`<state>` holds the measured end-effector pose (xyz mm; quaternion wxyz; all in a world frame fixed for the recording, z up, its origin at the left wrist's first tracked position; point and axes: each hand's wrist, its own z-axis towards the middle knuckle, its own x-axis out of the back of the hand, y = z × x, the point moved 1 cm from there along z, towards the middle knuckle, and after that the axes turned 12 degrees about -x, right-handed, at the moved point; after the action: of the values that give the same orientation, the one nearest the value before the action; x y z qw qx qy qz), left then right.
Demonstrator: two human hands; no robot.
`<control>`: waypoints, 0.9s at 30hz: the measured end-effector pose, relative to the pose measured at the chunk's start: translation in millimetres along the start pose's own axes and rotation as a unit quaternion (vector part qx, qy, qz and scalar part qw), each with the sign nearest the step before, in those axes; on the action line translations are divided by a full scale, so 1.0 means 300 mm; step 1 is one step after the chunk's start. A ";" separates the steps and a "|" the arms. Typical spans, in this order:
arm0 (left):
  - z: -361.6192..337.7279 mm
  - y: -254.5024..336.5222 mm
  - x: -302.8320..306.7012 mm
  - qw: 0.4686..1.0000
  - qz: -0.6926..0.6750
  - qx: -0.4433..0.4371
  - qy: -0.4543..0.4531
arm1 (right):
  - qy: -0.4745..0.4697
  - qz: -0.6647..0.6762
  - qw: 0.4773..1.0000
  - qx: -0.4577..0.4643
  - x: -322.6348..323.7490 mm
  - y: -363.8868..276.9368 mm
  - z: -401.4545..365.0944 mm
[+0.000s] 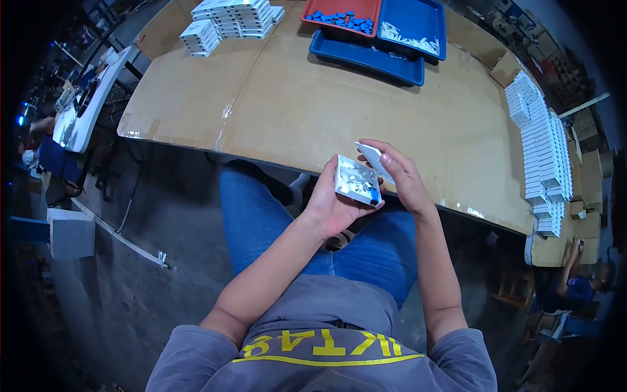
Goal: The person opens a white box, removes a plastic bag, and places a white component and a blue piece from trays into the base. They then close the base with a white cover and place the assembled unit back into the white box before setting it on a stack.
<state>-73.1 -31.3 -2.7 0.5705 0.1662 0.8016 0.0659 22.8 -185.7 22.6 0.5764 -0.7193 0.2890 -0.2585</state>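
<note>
My left hand (330,208) is wrapped round a small white plastic box (353,181) held over my lap, near the table's front edge. The box has no cover on its upper side, and white inner parts and a small blue piece (374,194) show in it. A flat white cover (375,161) is pinched between the thumb and fingers of my right hand (404,178). It stands tilted just above the right side of the box.
A cardboard-covered table (287,111) stretches ahead. At its back are a red tray (359,29) of blue pieces, a blue tray (410,16) of white pieces and another blue tray (366,62). White boxes are stacked left (238,19) and right (539,144). A person (581,284) is at the far right.
</note>
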 end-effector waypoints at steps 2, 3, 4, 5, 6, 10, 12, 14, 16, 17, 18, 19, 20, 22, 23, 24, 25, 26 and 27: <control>-0.009 0.000 -0.008 1.000 0.008 0.000 0.006 | -0.008 -0.010 1.000 -0.003 -0.006 0.005 -0.001; -0.011 -0.001 -0.009 1.000 0.012 0.001 0.009 | -0.011 -0.015 1.000 -0.005 -0.008 0.008 0.001; -0.009 -0.005 -0.004 1.000 0.008 0.002 0.007 | -0.014 -0.020 1.000 -0.008 -0.010 0.012 0.002; -0.005 -0.011 0.003 1.000 0.005 0.003 0.005 | -0.020 -0.027 0.999 -0.004 -0.012 0.017 0.003; -0.003 -0.014 0.007 1.000 0.002 0.004 0.002 | -0.025 -0.035 0.999 0.000 -0.014 0.023 0.004; -0.001 -0.019 0.000 0.999 0.016 0.002 0.036 | -0.032 -0.047 0.998 0.009 -0.012 0.025 0.002; -0.001 -0.023 0.009 0.999 0.016 0.001 0.030 | -0.038 -0.031 0.999 -0.001 -0.012 0.027 0.002; -0.005 -0.026 0.003 0.999 0.018 -0.004 0.044 | -0.046 -0.029 0.999 -0.003 -0.012 0.035 0.005; -0.008 -0.027 0.000 0.999 0.019 -0.007 0.049 | -0.056 -0.040 0.998 0.003 -0.011 0.048 0.011; -0.009 -0.027 -0.001 0.999 0.018 -0.007 0.048 | -0.057 -0.047 0.997 0.001 -0.014 0.050 0.011; -0.008 -0.027 -0.001 0.999 0.018 -0.007 0.046 | -0.059 -0.054 0.997 0.000 -0.017 0.050 0.012; -0.006 -0.027 0.000 0.999 0.018 -0.009 0.045 | -0.060 -0.061 0.996 -0.001 -0.019 0.052 0.012; -0.004 -0.027 0.003 0.999 0.019 -0.011 0.045 | -0.061 -0.061 0.996 -0.003 -0.020 0.056 0.013; 0.000 -0.027 0.009 0.999 0.017 -0.014 0.042 | -0.065 -0.061 0.996 -0.006 -0.023 0.066 0.017; 0.000 -0.028 0.012 0.999 0.016 -0.014 0.041 | -0.066 -0.062 0.996 -0.014 -0.025 0.067 0.018; -0.001 -0.029 0.015 0.999 0.014 -0.013 0.039 | -0.067 -0.063 0.996 -0.021 -0.026 0.065 0.018; -0.003 -0.030 0.016 0.999 0.010 -0.012 0.044 | -0.068 -0.065 0.995 -0.029 -0.026 0.063 0.019; -0.005 -0.031 0.017 0.999 0.006 -0.011 0.049 | -0.074 -0.066 0.994 -0.039 -0.027 0.060 0.020; -0.007 -0.032 0.017 0.999 0.002 -0.010 0.053 | -0.080 -0.068 0.993 -0.049 -0.028 0.056 0.024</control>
<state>-78.4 -38.4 -9.3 0.5283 0.1590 0.8299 0.0837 20.0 -177.7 4.3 0.5428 -0.7831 0.2045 -0.2241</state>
